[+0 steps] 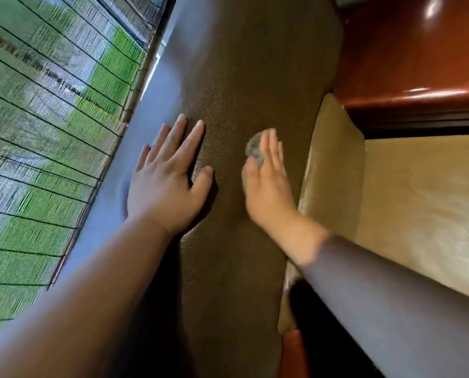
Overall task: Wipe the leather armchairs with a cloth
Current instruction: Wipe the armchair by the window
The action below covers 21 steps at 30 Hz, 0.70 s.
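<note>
Fingers (189, 132) of the left hand (167, 181) spread wide and straight, pressed flat on the brown leather armchair (227, 85), thumb splayed toward the middle of the panel. Holding nothing. Bare forearm running in from the lower left.

Just to the right, apart from it: right hand (266, 184), blurred, fingers straight and close together, palm down over a small grey cloth (253, 148). Cloth bunched between hand and leather, only a rounded lump of it showing beside the thumb and under the fingertips. Whether the thumb curls round the cloth or merely presses it: cannot tell through the blur. Dark sleeve (391, 309) covering that forearm up to the wrist, coming in from the lower right.

Pebbled grain on the leather around both hands, smoother and bluish-grey along the left edge where the light falls.

To the right of the dark panel, a tan cushion (419, 208), paler and lightly marbled. Beyond it, at the upper right, glossy reddish-brown wood (405, 55) with bright highlights.

On the far left, a mesh window screen (50, 126) with dark lines across it, green and grey blur behind.
</note>
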Tool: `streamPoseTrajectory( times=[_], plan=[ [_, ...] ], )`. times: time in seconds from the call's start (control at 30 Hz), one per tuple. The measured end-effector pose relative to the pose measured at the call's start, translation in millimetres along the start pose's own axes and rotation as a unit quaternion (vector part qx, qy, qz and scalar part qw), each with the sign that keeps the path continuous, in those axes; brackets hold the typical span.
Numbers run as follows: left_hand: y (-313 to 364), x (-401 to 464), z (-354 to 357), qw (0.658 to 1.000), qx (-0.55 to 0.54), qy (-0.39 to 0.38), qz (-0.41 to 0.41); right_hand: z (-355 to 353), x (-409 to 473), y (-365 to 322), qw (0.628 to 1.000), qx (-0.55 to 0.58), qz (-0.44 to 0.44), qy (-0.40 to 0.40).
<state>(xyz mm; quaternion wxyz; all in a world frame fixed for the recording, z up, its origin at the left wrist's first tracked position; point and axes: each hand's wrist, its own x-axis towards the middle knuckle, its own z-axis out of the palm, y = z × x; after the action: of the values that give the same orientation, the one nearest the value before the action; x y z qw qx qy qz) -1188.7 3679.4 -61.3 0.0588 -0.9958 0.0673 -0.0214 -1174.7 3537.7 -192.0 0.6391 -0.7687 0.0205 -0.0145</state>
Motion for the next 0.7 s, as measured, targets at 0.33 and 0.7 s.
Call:
streamPoseTrajectory(
  times=[0.33, 0.7],
  plan=[
    [0.6, -4.5, -4.5, 0.994, -0.102, 0.026, -0.012, 21.6, -1.2, -34.1, 0.994, 0.005, -0.102, 0.039],
    [-24.4, -122.5, -14.5, 0.998, -0.02, -0.055, 0.018, 74.8, -177.5, -5.4, 0.996, 0.033, -0.075, 0.016]
  ],
)
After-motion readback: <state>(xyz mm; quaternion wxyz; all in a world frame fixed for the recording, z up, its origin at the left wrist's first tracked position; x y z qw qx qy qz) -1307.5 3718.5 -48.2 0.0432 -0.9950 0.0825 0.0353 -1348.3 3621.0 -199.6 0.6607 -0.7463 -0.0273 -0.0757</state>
